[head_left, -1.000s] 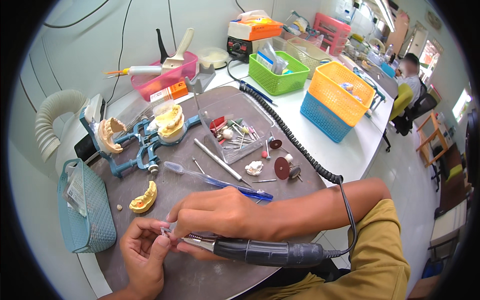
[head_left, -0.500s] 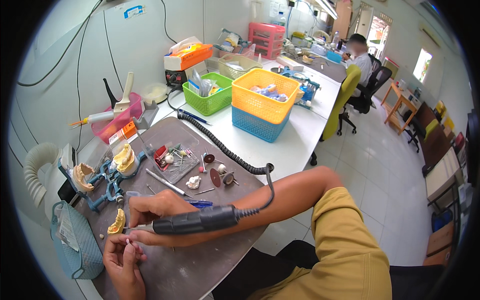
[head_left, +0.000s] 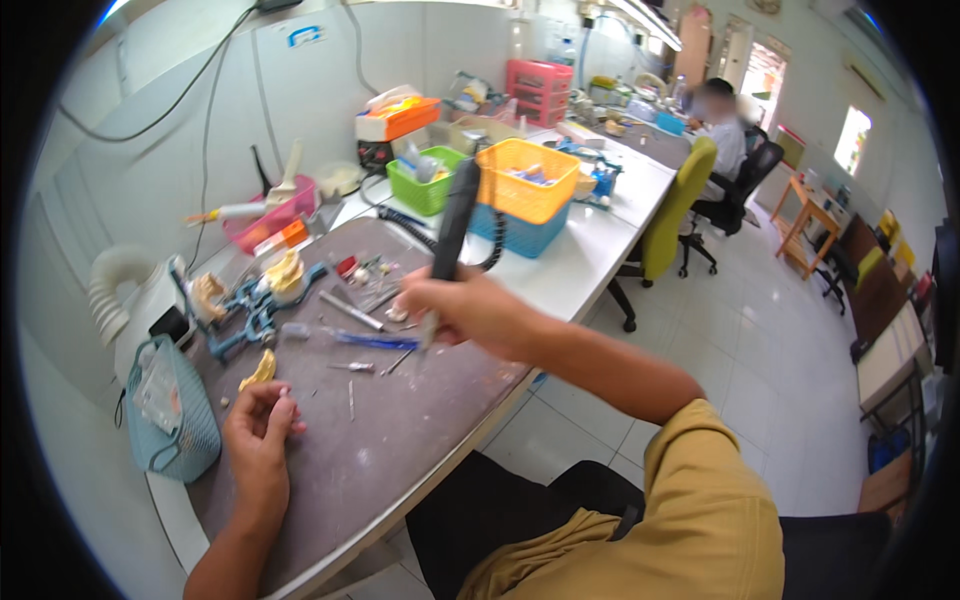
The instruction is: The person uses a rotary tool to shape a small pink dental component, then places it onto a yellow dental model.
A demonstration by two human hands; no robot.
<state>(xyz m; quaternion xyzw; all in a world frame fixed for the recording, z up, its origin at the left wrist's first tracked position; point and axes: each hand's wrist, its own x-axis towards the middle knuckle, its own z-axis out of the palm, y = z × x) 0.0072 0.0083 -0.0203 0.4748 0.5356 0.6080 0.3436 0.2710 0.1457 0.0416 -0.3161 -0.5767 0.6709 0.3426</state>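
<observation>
My right hand [head_left: 450,310] is raised over the grey work mat [head_left: 400,450], closed around a black rotary handpiece [head_left: 455,225] held upright, its metal tip downward over the blue-handled brush [head_left: 375,341]. My left hand [head_left: 262,430] pinches a small pale pink piece [head_left: 284,393] beside a yellow dental cast [head_left: 258,372]. Behind stand a blue articulator [head_left: 258,320] with stone models [head_left: 285,272], and burs and discs [head_left: 355,270], partly hidden by my right hand. A silver pen-like tool [head_left: 350,310] and thin bits lie on the mat.
A light blue basket [head_left: 182,450] is at left, beside a white hose [head_left: 112,285]. Pink [head_left: 243,235], green [head_left: 415,195] and stacked yellow-blue [head_left: 525,225] baskets line the back. A green chair [head_left: 670,220] stands right, with a person [head_left: 720,150] seated beyond.
My right hand has lifted away from my left hand, moving up and rightward, with the handpiece turned from level to upright. My left hand still pinches the small piece. The view has shifted.
</observation>
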